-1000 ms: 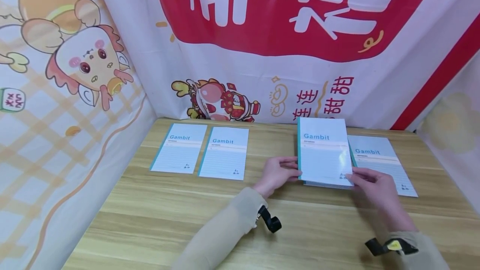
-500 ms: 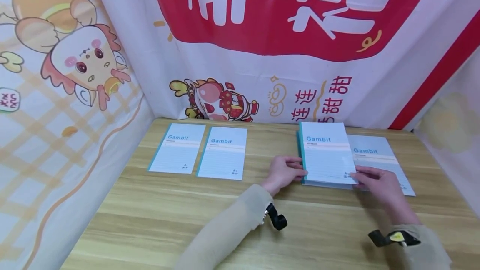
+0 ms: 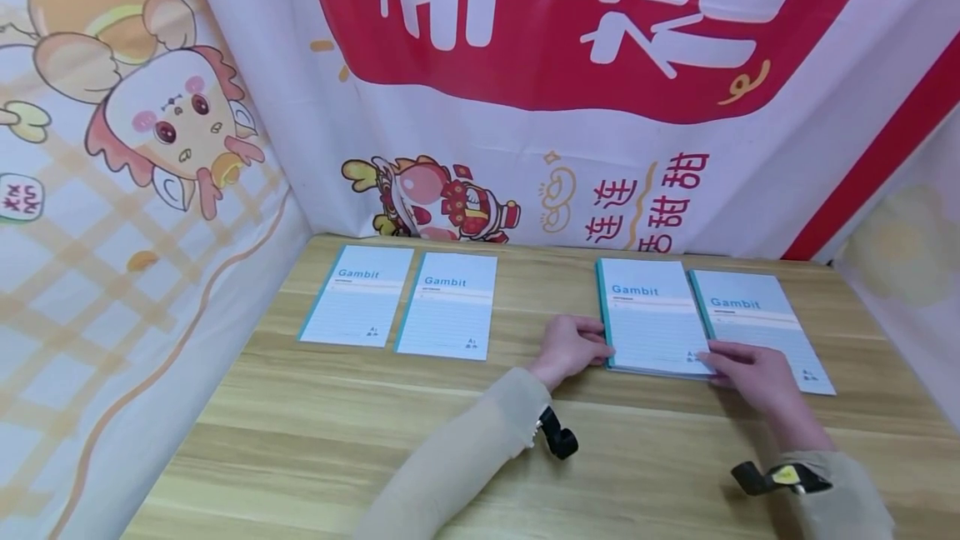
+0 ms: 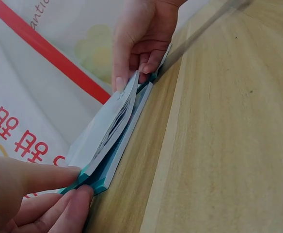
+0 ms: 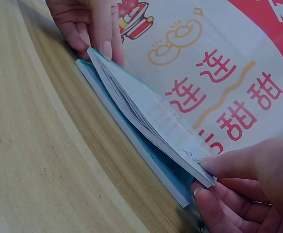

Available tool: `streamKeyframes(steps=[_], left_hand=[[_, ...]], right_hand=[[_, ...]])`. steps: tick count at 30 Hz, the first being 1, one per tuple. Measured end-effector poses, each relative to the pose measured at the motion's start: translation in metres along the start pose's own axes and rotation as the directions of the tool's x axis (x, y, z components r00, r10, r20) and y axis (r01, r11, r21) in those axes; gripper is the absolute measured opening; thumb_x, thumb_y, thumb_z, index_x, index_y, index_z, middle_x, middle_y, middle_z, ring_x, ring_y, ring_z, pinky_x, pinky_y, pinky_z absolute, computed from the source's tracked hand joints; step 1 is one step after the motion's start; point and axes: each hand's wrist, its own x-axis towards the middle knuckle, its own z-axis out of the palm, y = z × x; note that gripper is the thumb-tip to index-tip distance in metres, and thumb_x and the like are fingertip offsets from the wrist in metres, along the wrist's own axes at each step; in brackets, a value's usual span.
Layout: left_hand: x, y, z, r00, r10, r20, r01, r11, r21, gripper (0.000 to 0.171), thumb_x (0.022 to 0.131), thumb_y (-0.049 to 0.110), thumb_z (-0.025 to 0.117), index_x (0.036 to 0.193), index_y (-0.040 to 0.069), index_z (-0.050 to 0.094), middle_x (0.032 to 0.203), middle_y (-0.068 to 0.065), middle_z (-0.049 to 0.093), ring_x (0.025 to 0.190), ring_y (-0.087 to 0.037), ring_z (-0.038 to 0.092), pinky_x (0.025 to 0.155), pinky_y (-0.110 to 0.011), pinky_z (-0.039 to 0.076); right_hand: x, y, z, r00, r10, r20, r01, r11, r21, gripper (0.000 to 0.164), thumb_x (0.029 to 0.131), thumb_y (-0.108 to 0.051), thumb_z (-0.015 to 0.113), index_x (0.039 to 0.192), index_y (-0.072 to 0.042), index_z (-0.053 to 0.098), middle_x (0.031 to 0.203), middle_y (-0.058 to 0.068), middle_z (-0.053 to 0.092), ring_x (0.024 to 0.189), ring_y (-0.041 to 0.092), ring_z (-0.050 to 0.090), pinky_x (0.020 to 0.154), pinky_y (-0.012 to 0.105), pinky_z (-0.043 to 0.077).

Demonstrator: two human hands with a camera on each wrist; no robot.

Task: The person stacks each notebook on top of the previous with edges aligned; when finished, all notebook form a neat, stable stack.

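Note:
Both hands hold a pale blue "Gambit" notebook (image 3: 651,315) with a teal spine, close over a second notebook (image 5: 129,134) of the same kind. In the head view the upper one covers nearly all of the lower. My left hand (image 3: 568,348) pinches the upper notebook's near spine corner between thumb and fingers. At the near right corner my right hand (image 3: 757,377) grips it, thumb on the cover. Both wrist views show its near edge raised at a slant, pages slightly fanned, with a gap above the lower notebook. The lower notebook's cover is mostly hidden.
Just right of the pair lies another Gambit notebook (image 3: 757,307), partly behind my right hand. Two more, a left notebook (image 3: 356,294) and its neighbour (image 3: 447,307), lie side by side on the wooden table (image 3: 300,457). A printed cloth (image 3: 465,132) hangs along the back edge.
The upper notebook has come down and toward me, so its outline now nearly matches the notebook beneath. Both hands have kept their hold on it.

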Motion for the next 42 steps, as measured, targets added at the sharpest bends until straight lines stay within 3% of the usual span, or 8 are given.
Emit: streamKeyframes(steps=[7, 20, 29, 42], left_hand=[[-0.001, 0.002, -0.001, 1.0, 0.022, -0.017, -0.021, 0.995, 0.097, 0.033, 0.08, 0.001, 0.086, 0.111, 0.006, 0.076, 0.079, 0.004, 0.066, 0.069, -0.01, 0.065, 0.063, -0.022, 0.058], [-0.003, -0.002, 0.0, 0.995, 0.093, -0.032, -0.087, 0.985, 0.147, 0.034, 0.08, 0.0, 0.086, 0.112, 0.005, 0.076, 0.081, 0.004, 0.068, 0.071, -0.006, 0.063, 0.061, -0.021, 0.057], [-0.006, -0.002, 0.001, 0.988, 0.151, -0.021, -0.14, 0.954, 0.267, 0.031, 0.081, 0.005, 0.086, 0.111, 0.009, 0.078, 0.088, 0.005, 0.071, 0.082, -0.002, 0.061, 0.082, -0.022, 0.052], [-0.008, -0.004, 0.001, 0.988, 0.153, -0.022, -0.14, 0.948, 0.287, 0.03, 0.082, 0.006, 0.086, 0.111, 0.008, 0.079, 0.086, 0.007, 0.072, 0.081, -0.001, 0.062, 0.08, -0.02, 0.052]], right_hand=[[-0.002, -0.004, 0.003, 0.999, -0.035, -0.029, 0.033, 0.997, -0.075, 0.071, 0.098, -0.052, 0.065, 0.143, 0.002, 0.055, 0.139, 0.027, 0.056, 0.105, 0.027, 0.066, 0.079, 0.028, 0.055], [-0.008, -0.009, 0.008, 0.997, -0.059, -0.045, 0.052, 0.989, -0.137, 0.075, 0.097, -0.055, 0.064, 0.144, 0.002, 0.053, 0.141, 0.029, 0.052, 0.107, 0.033, 0.058, 0.082, 0.036, 0.052], [-0.01, -0.009, 0.011, 0.997, -0.056, -0.045, 0.049, 0.988, -0.144, 0.071, 0.098, -0.051, 0.065, 0.144, 0.002, 0.053, 0.138, 0.028, 0.055, 0.107, 0.034, 0.057, 0.082, 0.039, 0.051], [-0.011, -0.009, 0.012, 0.998, -0.061, -0.028, 0.056, 0.984, -0.169, 0.071, 0.099, -0.049, 0.064, 0.146, 0.002, 0.049, 0.137, 0.03, 0.054, 0.105, 0.035, 0.057, 0.08, 0.039, 0.051]])
